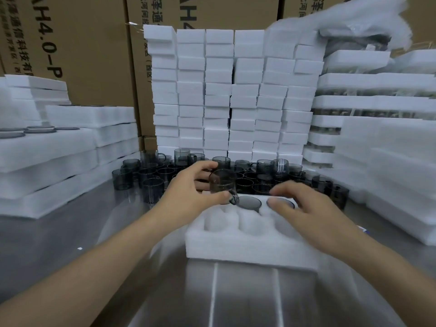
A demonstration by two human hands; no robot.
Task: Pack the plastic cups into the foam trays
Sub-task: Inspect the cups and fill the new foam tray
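The left hand (188, 185) holds the smoky handled cup (221, 182) in a narrow grip: fingers curl round its far wall and the thumb is on the near side, beside the handle. The cup's long axis stands close to upright, with the handle low and pointing right of the grip. We judge the target to be the far-left pocket of the foam tray (247, 246), directly below the grip, so the coming move is a short, straight descent. Just right of the grip a seated cup (249, 202) fills the middle far pocket, and the handle nearly meets its rim. We recommend turning the handle clear before lowering. Further right, the right hand (313, 208) brackets the rim of the end cup (282, 202) with its thumb and bent fingers. The near-row pockets (250, 220), toward us from the grip, are empty. The loose cups (151, 178) crowd the space beyond it.
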